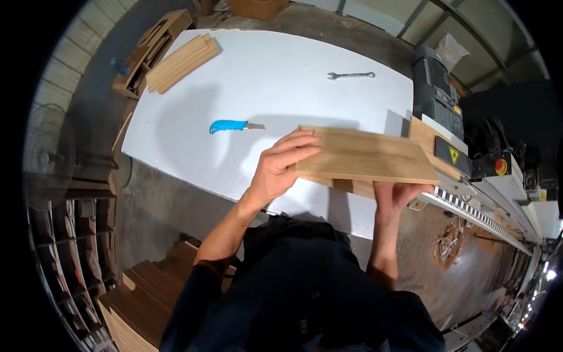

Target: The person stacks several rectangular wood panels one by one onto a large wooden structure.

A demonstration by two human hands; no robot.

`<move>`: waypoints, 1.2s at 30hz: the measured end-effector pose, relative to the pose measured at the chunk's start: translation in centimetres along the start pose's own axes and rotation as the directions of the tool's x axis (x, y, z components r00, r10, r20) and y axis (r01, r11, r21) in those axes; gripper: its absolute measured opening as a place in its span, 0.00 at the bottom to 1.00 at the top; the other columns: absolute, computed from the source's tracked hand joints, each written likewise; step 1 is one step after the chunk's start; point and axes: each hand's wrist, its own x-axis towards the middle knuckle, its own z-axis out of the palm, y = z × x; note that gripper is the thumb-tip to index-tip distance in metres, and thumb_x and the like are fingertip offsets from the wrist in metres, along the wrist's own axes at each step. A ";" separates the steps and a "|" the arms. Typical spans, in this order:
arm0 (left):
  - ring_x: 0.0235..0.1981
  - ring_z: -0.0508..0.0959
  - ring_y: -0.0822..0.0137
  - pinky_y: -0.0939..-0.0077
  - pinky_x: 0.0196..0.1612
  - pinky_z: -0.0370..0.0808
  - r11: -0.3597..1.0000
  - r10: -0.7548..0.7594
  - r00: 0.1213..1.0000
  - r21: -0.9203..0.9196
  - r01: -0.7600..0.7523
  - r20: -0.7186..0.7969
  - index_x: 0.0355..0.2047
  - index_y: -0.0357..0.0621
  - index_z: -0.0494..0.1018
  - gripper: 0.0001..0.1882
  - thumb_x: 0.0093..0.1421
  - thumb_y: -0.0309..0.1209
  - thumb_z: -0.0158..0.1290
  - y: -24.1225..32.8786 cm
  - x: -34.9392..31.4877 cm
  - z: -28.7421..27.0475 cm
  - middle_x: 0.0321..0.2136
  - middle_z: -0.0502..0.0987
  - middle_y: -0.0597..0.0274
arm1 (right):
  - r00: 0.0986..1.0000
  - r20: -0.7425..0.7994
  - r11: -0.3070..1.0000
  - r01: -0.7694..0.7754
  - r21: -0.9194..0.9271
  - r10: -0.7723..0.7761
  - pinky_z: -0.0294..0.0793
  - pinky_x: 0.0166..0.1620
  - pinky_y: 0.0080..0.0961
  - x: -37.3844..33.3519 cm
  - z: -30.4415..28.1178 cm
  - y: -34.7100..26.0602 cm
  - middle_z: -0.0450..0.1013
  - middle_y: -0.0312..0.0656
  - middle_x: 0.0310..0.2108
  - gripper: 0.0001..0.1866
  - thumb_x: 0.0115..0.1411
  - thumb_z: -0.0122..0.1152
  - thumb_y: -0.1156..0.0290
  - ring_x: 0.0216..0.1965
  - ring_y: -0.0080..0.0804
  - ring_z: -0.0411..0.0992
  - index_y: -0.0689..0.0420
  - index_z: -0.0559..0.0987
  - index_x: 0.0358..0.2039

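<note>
A light brown wooden board [363, 155] is held up over the near right part of the white table [275, 76]. My left hand [284, 158] is closed on its left end, fingers lying over the top face. Under the near right corner, my right hand [399, 196] grips the board, its fingers partly hidden. A second strip of wood [346, 185] shows below the near edge; whether it is held or lies on the table I cannot tell. Left of the board, a blue utility knife [230, 125] lies with its blade out, pointing right.
A wrench [350, 75] lies on the table's far right. Several stacked wood strips [182, 63] rest at the far left corner. A machine with a motor [434, 88] and a red stop button [501, 166] stands close on the right. Dark boards [152, 293] are stacked at lower left, near a shelf rack [73, 246].
</note>
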 end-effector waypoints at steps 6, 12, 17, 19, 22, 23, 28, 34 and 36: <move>0.48 0.75 0.53 0.58 0.58 0.69 0.975 0.184 0.981 0.134 -0.175 -0.059 0.34 0.41 0.78 0.22 0.39 0.09 0.49 0.6 0.0 -1.2 0.39 0.77 0.56 | 0.929 -0.366 0.918 -0.100 -0.384 -0.052 0.73 0.48 0.34 0.5 0.3 -0.8 0.71 0.41 0.48 0.26 0.54 0.64 0.62 0.49 0.36 0.69 0.55 0.69 0.52; 0.47 0.74 0.54 0.60 0.51 0.72 0.949 0.203 0.940 0.291 -0.120 -0.273 0.36 0.38 0.75 0.21 0.38 0.10 0.53 1.2 -0.9 -1.6 0.39 0.74 0.55 | 0.914 -0.405 0.967 -0.115 -0.226 0.015 0.76 0.48 0.32 0.7 2.0 1.2 0.73 0.41 0.46 0.23 0.53 0.59 0.79 0.45 0.35 0.73 0.57 0.70 0.51; 0.50 0.72 0.59 0.73 0.52 0.72 0.972 -0.155 0.905 0.102 0.211 -0.395 0.45 0.35 0.71 0.20 0.50 0.14 0.56 -0.8 -2.6 -3.3 0.46 0.70 0.50 | 0.933 -0.355 0.970 -0.132 -0.206 0.052 0.77 0.48 0.33 0.4 0.7 0.7 0.72 0.43 0.46 0.21 0.55 0.58 0.79 0.48 0.37 0.72 0.59 0.70 0.51; 0.51 0.72 0.57 0.71 0.52 0.71 0.971 -0.109 0.939 0.167 0.171 -0.327 0.47 0.35 0.70 0.22 0.50 0.13 0.54 0.1 -2.3 -2.7 0.48 0.69 0.49 | 0.940 -0.340 0.962 -0.111 -0.249 0.020 0.77 0.47 0.31 0.4 0.4 1.1 0.72 0.44 0.46 0.21 0.55 0.58 0.78 0.47 0.36 0.72 0.59 0.70 0.51; 0.55 0.68 0.52 0.62 0.56 0.66 0.943 -0.004 0.978 0.323 0.073 -0.210 0.49 0.41 0.72 0.25 0.48 0.13 0.53 1.1 -1.7 -1.8 0.52 0.68 0.51 | 0.943 -0.332 0.948 -0.137 -0.287 0.035 0.78 0.45 0.28 0.1 0.3 0.9 0.72 0.43 0.45 0.20 0.56 0.56 0.78 0.47 0.34 0.72 0.58 0.70 0.50; 0.55 0.68 0.51 0.60 0.57 0.65 0.898 0.084 0.983 0.440 -0.003 -0.166 0.47 0.43 0.74 0.25 0.47 0.13 0.52 0.5 -1.6 -1.9 0.52 0.69 0.52 | 0.947 -0.318 0.941 -0.156 -0.300 0.056 0.78 0.44 0.27 -0.1 0.0 1.0 0.72 0.43 0.45 0.20 0.56 0.56 0.78 0.47 0.34 0.72 0.58 0.70 0.50; 0.54 0.69 0.52 0.56 0.60 0.60 0.942 0.090 0.996 0.328 -0.077 -0.024 0.36 0.42 0.75 0.16 0.46 0.15 0.53 -0.9 -1.8 -0.7 0.41 0.77 0.54 | 0.941 -0.332 0.778 -0.158 -0.608 -0.069 0.79 0.31 0.26 -0.4 -1.0 0.3 0.75 0.45 0.35 0.17 0.60 0.57 0.64 0.32 0.31 0.76 0.63 0.71 0.44; 0.32 0.73 0.77 0.77 0.40 0.70 0.616 -0.676 0.737 -0.541 0.573 0.010 0.37 0.37 0.74 0.07 0.61 0.28 0.52 -6.5 -5.7 3.6 0.32 0.77 0.64 | 0.874 -0.398 0.542 -0.198 -0.817 -0.280 0.76 0.28 0.20 -1.9 -2.8 -1.7 0.75 0.40 0.26 0.17 0.63 0.55 0.61 0.23 0.25 0.74 0.62 0.74 0.43; 0.30 0.71 0.79 0.82 0.35 0.69 0.404 -0.798 0.597 -0.663 0.630 0.081 0.38 0.36 0.74 0.10 0.63 0.31 0.51 -7.6 -5.6 4.7 0.31 0.76 0.66 | 0.896 -0.303 0.425 -0.147 -0.893 -0.326 0.74 0.28 0.17 -1.9 -6.0 -4.1 0.75 0.37 0.26 0.15 0.63 0.56 0.62 0.22 0.21 0.72 0.61 0.75 0.42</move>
